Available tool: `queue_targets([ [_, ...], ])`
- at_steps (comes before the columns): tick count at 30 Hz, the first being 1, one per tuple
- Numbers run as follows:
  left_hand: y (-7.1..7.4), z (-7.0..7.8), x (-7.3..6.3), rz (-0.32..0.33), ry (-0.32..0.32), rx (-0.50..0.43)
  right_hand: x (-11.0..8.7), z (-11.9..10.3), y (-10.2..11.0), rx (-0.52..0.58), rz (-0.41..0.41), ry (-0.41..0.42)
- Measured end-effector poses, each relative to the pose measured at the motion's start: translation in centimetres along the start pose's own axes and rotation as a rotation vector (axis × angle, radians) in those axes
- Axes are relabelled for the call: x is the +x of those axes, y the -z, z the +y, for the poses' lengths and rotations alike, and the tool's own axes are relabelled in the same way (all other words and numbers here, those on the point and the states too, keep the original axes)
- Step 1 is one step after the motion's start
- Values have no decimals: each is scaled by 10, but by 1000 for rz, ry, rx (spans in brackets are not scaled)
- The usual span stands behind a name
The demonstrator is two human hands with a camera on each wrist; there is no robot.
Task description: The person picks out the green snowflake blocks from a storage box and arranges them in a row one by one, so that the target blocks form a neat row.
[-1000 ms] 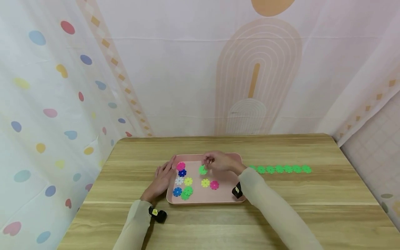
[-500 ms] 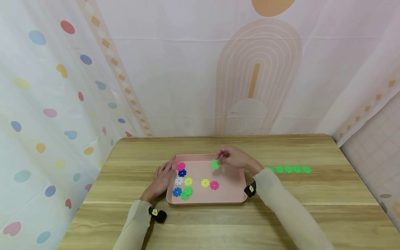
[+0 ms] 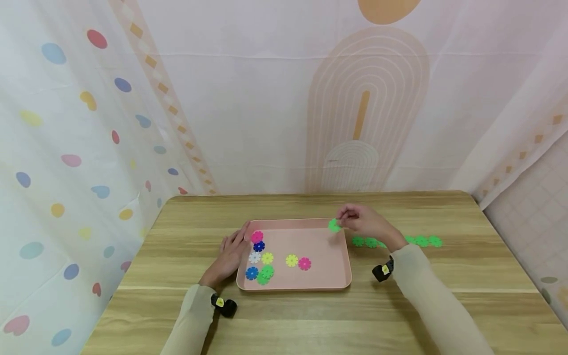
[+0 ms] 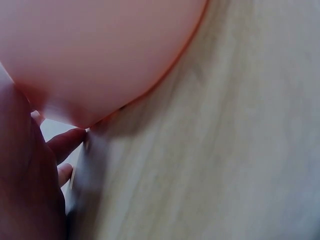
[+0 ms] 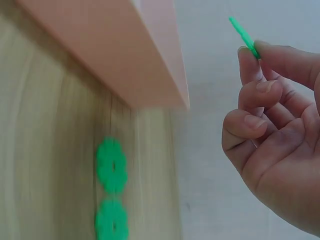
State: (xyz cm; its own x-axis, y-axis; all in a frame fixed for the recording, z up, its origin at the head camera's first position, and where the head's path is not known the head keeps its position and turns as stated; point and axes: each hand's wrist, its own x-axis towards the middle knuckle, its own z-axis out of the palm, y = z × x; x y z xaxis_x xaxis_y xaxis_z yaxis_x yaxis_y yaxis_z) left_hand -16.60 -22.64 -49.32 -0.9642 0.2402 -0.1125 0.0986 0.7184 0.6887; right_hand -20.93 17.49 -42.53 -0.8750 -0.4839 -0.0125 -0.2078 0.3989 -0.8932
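My right hand (image 3: 367,223) pinches a green notched plastic disc (image 3: 334,225) between thumb and index finger, above the right end of the pink tray (image 3: 321,277). Seen edge-on in the right wrist view, the green disc (image 5: 242,35) tilts up from the fingertips. My left hand (image 3: 230,255) rests with extended fingers on the tray's left rim. Inside the tray lie a pink disc (image 3: 257,237), a dark blue disc (image 3: 259,246), a yellow disc (image 3: 291,260), two overlapping green discs (image 3: 266,271) and several others.
Right of the tray, a row of green discs (image 3: 421,240) lies on the wooden table (image 3: 301,325), partly hidden by my right forearm. In the right wrist view, two of these green discs (image 5: 112,166) lie near the tray wall (image 5: 115,55). A patterned curtain (image 3: 248,108) hangs behind the table.
My right hand has carried the green disc rightward from over the tray's middle to its right end. The left hand stays on the rim.
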Motion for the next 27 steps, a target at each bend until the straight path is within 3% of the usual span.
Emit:
queue_targets([
  [11,-1,-1,0,6,-8,-17,-44,29,44,69,119,-121],
  [17,-1,0,0,6,-6,-13,-76,46,69,22,213,-208],
  [27,0,-1,0,11,-23,-8,-129,79,99,-67,378,-220],
])
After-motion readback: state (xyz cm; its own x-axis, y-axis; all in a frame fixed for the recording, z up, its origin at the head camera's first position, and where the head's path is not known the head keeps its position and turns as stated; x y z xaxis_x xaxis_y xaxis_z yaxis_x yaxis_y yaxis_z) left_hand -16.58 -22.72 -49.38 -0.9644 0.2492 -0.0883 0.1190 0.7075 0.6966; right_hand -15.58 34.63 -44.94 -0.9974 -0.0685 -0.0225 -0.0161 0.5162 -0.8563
